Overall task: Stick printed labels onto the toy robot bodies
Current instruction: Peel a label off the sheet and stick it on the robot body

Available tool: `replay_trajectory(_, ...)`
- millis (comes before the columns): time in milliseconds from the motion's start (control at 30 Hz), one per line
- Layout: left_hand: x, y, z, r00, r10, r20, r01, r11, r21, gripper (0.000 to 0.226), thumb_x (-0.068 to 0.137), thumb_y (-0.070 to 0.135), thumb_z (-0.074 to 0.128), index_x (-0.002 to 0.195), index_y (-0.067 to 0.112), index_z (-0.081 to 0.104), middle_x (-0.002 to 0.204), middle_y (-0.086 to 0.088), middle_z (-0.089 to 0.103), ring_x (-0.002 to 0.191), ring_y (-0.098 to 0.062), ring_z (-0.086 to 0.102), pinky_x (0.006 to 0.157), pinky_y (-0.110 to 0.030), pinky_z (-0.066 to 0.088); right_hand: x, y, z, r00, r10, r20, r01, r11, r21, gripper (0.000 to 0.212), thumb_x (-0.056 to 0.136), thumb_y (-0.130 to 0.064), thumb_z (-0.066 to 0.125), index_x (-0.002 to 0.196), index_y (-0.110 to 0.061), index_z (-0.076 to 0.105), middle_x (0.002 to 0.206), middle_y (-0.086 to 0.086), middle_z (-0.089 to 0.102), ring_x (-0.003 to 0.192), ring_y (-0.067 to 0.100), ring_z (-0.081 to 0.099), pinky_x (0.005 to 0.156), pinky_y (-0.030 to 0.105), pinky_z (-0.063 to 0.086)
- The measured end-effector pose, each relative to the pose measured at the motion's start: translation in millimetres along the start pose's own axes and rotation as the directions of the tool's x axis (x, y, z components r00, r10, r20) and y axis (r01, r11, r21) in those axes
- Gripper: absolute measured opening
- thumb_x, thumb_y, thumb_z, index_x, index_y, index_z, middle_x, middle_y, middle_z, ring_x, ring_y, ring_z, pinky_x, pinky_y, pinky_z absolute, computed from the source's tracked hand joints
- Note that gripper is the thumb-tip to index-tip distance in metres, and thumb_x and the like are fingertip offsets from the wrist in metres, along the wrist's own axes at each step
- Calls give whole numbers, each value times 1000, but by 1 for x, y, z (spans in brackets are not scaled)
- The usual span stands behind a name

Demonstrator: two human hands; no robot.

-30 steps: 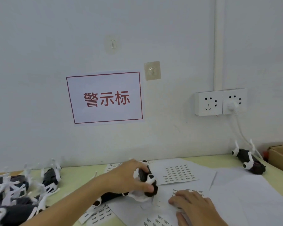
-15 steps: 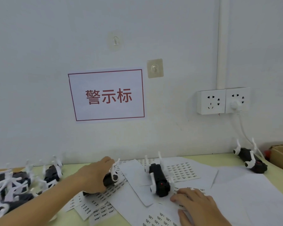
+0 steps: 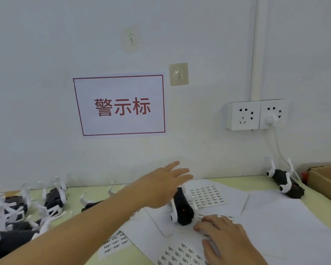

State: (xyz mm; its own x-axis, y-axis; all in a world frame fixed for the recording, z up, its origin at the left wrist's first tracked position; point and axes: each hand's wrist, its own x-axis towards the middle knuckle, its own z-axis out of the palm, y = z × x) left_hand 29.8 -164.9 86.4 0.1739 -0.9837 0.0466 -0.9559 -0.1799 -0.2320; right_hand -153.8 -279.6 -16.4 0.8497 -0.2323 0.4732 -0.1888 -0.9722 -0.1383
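Just below the flat left hand (image 3: 161, 186) lies the toy robot (image 3: 182, 209), ungripped.

Single view only, head-mounted, so no overlap with a second camera. It looks forward and slightly down across a table (image 3: 227, 179) toward a wall (image 3: 46, 54) that fills the upper two thirds of the frame, sign (image 3: 120, 106) near centre. The table occupies the lower third. Both forearms enter from the bottom edge, close to the lens. Wide-angle bending shows at the margins.
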Motion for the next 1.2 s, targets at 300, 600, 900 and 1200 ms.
replay_trajectory(300,62,24,-31,873,-44,485,-84,968,238,58,93,37,70,146,42,47,142,3,47,123,-23,38,94,-33,35,-6,0,4,989,56,136,-75,988,138,48,81,-47,41,127,-51,53,135,-29,42,125,1,42,89,31,28)
replay_trajectory(600,36,4,-13,916,20,400,-125,963,238,30,88,36,68,112,24,55,111,-1,58,105,-22,52,80,-32,41,-10,0,6,983,60,174,-89,983,162,42,94,-44,38,136,-44,45,142,-24,37,129,3,31,103,29,23)
replay_trajectory(900,-14,-16,18,955,-296,-3,252,807,534,41,103,32,47,134,13,29,116,-9,57,102,-30,53,84,-40,33,-8,-2,1,977,64,202,-100,980,174,45,96,-40,38,141,-42,33,144,-24,35,130,3,32,103,31,23)
replay_trajectory(1200,-38,8,16,919,-367,-141,393,849,354,61,84,52,11,127,20,40,111,-3,51,99,-27,47,84,-46,29,-11,-5,-11,951,305,54,-284,785,550,51,98,-10,40,136,-42,27,138,-25,29,118,-16,38,93,1,31)
